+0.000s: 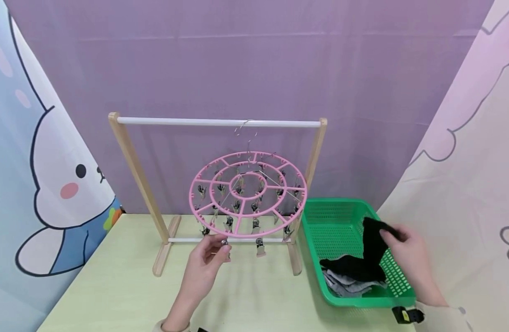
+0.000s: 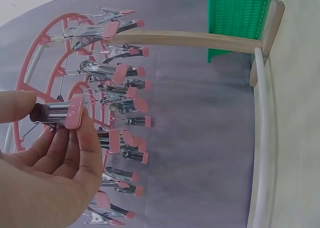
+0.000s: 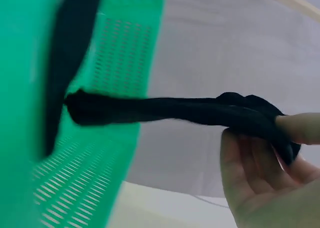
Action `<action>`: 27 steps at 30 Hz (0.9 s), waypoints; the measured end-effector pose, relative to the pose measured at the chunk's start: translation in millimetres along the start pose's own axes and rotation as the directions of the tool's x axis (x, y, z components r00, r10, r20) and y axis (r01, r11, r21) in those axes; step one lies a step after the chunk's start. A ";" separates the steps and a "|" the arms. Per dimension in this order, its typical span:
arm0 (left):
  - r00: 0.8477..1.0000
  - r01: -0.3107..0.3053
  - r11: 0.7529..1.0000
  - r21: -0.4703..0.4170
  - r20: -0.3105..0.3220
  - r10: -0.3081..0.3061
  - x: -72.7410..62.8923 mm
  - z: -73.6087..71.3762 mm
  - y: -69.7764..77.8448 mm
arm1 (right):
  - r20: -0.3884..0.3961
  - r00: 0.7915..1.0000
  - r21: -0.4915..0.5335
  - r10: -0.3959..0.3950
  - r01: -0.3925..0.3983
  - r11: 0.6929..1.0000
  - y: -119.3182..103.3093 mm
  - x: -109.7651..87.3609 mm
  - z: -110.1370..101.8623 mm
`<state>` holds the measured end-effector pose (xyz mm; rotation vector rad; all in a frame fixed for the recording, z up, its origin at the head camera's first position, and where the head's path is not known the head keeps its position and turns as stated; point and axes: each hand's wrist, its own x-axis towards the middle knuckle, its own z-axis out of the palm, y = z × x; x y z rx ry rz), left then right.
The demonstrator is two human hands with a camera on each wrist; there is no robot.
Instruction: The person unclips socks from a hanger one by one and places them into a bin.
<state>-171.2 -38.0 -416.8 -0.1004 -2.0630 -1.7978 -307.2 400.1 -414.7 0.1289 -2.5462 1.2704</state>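
Observation:
A pink round clip hanger (image 1: 190,193) with several metal clips hangs by its hook. My left hand (image 1: 202,265) is at its front edge. Thumb and fingers pinch one metal clip with a pink tip (image 2: 57,112). On the right, my right hand (image 1: 413,260) holds a black sock (image 1: 372,242) by its upper end, above the green basket (image 1: 362,302). In the right wrist view the sock (image 3: 175,110) stretches from the fingers toward the basket. Another black sock (image 1: 350,268) lies on grey fabric (image 1: 343,287) in the basket.
The hanger hooks over the white bar (image 1: 175,121) of a wooden-sided rack (image 1: 134,170), which stands on the pale table (image 1: 113,286). A purple curtain (image 1: 254,69) hangs behind. The basket stands just right of the rack's foot (image 1: 294,260).

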 end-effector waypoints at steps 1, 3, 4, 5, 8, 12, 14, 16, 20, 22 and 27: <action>1.000 0.000 1.000 0.000 0.000 0.000 -0.1 -0.2 -0.1 | 0.037 0.999 -0.037 -0.019 0.021 0.999 2.2 -2.2 4.9; 1.000 0.000 1.000 0.000 0.001 0.000 -0.3 -0.4 -0.4 | 0.133 0.990 -0.078 -0.050 0.061 0.995 5.7 -7.1 16.1; 1.000 0.001 1.000 -0.001 0.002 -0.001 -0.5 -0.5 -0.6 | 0.189 0.980 -0.082 -0.066 0.083 0.993 6.7 -9.8 21.5; 1.000 0.001 1.000 -0.003 0.003 -0.001 -0.6 -0.4 -0.7 | 0.245 0.967 -0.086 -0.077 0.101 0.991 7.3 -12.6 26.5; 1.000 -0.001 1.000 -0.004 0.006 0.001 -0.8 -0.1 -0.8 | 0.370 0.926 -0.074 -0.078 0.113 0.991 7.6 -20.6 39.5; 1.000 -0.006 1.000 -0.001 0.005 0.006 -0.2 -0.2 -1.1 | 0.462 0.885 -0.043 -0.056 0.085 0.995 6.2 -28.9 51.1; 1.000 -0.009 1.000 0.001 0.004 0.009 0.5 -0.2 -1.8 | 0.479 0.876 -0.039 -0.044 0.072 0.997 5.3 -31.9 54.7; 1.000 -0.009 1.000 0.006 0.004 0.009 1.3 -0.1 -2.8 | 0.490 0.872 -0.046 -0.027 0.056 0.997 3.6 -34.9 57.0; 1.000 0.009 1.000 0.012 0.002 -0.009 1.2 0.4 -4.9 | 0.507 0.862 -0.052 0.000 0.031 0.998 -1.1 -41.4 59.1; 1.000 0.021 1.000 0.023 -0.002 -0.021 1.2 0.4 -5.5 | 0.512 0.859 -0.059 0.007 0.027 0.998 -3.9 -44.9 59.9; 0.998 0.057 0.998 0.038 0.000 -0.057 1.2 -0.5 -7.0 | 0.515 0.857 -0.059 -0.027 0.067 0.996 -13.3 -53.5 61.1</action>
